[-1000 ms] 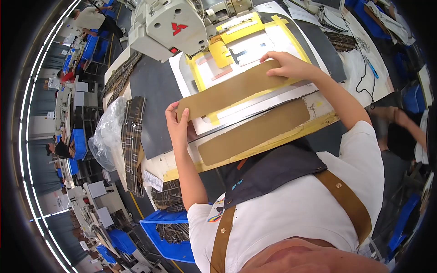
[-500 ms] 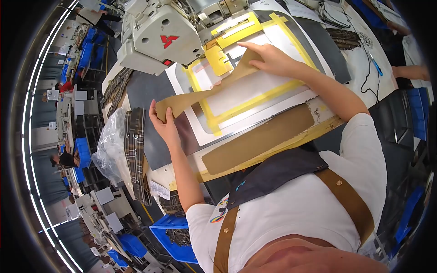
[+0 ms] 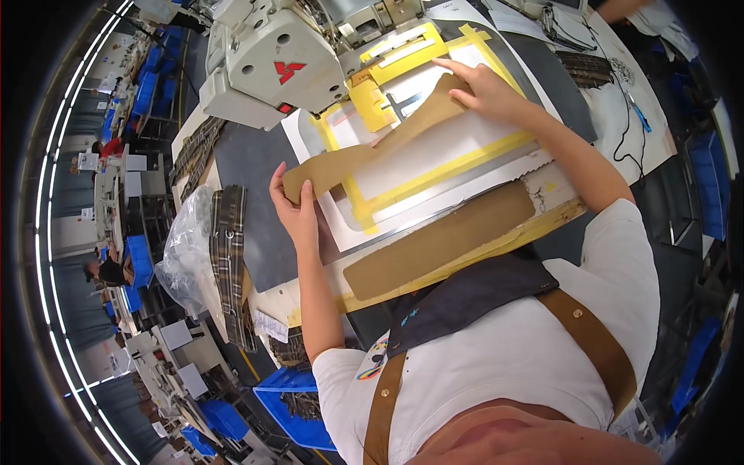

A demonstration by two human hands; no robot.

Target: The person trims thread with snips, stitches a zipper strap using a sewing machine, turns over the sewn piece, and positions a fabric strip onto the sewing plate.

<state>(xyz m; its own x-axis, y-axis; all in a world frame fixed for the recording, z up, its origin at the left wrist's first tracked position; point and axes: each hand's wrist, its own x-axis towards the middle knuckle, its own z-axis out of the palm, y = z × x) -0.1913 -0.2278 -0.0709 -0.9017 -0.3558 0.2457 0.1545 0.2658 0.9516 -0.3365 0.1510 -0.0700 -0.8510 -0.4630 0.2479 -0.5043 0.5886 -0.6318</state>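
Note:
Between my two hands stretches a brown strip (image 3: pixel 415 128), bent in the middle, above a white panel (image 3: pixel 426 159) bordered by yellow tape. My left hand (image 3: pixel 296 205) pinches the strip's left end between thumb and fingers. At the far end my right hand (image 3: pixel 488 93) grips the strip, with the index finger reaching toward the yellow clamp plate (image 3: pixel 373 105). A second brown strip (image 3: pixel 442 239) lies flat along the table's near edge. The white sewing machine head (image 3: pixel 275 66) with a red logo stands to the upper left.
Plaid straps (image 3: pixel 227 263) with metal buckles hang at the left table edge beside a clear plastic bag (image 3: pixel 186 256). A blue crate (image 3: pixel 291 411) stands below. At the right lie a black cable (image 3: pixel 626 139) and a blue tool (image 3: pixel 640 116).
Both hands have shifted to the right with the brown strip, and it looks straighter on its right half. The other person's arm at the right has moved up.

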